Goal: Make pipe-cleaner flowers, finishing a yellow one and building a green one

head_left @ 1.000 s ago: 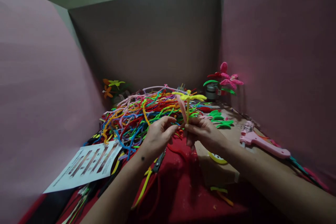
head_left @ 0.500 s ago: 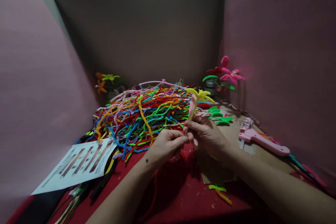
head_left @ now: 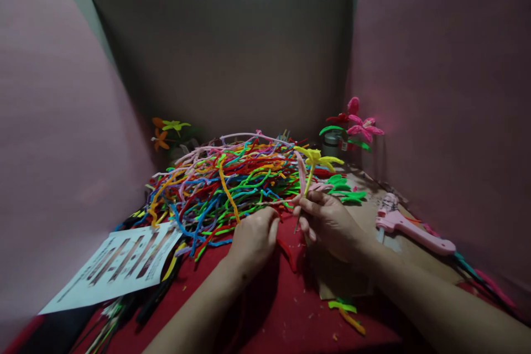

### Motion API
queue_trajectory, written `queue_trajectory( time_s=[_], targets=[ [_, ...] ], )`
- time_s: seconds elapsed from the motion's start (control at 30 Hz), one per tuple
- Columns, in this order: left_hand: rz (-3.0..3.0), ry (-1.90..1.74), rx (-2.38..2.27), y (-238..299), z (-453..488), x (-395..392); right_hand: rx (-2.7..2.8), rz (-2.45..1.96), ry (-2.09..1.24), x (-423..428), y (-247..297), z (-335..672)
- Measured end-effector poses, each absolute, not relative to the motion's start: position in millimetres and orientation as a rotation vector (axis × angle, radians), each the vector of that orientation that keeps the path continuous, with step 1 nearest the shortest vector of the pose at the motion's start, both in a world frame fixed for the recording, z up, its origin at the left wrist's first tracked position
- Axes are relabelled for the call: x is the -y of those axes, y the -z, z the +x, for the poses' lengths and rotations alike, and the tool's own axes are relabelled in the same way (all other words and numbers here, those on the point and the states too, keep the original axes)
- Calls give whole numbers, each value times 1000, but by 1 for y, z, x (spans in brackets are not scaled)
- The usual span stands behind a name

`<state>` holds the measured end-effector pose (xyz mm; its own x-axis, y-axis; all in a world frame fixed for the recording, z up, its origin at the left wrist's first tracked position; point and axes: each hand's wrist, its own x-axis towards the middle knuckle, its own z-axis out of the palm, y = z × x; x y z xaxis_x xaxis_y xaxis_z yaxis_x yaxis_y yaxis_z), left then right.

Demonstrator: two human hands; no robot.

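No wording, brand or number is legible. Printed sheet (head_left: 120, 265), left of the left hand (head_left: 257, 235): lines of print flank a row of dark pictured strips, the characters too small to read. Grey canister (head_left: 331, 146), beyond the right hand (head_left: 329, 221): a small patch, possibly a label, at its side, indistinct.

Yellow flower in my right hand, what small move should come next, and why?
I'd probably bring the left hand over to press the pink strip against the yellow stem: the right hand seems to pinch both low down, yet the strip's upper part leans away from the stem.
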<state>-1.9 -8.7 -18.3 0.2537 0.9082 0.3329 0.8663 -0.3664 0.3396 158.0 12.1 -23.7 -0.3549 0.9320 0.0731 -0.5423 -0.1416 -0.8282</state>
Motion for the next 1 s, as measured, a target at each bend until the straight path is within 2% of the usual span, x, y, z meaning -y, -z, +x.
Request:
queue_trajectory(
  time_s=[0.13,0.27,0.37,0.5,0.7,1.0],
  targets=[
    [2199,-1296,-1490,14,-8,2,1111,-576,-1822,-7,23,161],
    [2552,-1636,-1505,18,-8,3,1271,-583,-1854,-3,27,161],
    [2841,-1604,-1545,18,-6,4,1394,-662,-1873,-2,30,161],
    [3189,-1325,-1437,14,-7,6,1413,-711,-1897,0,32,160],
    [3293,-959,-1417,12,-4,9,1403,-686,-1777,2,33,159],
    [3192,-1027,-1492,19,-5,2,1499,-730,-1618,4,28,160]
  ],
)
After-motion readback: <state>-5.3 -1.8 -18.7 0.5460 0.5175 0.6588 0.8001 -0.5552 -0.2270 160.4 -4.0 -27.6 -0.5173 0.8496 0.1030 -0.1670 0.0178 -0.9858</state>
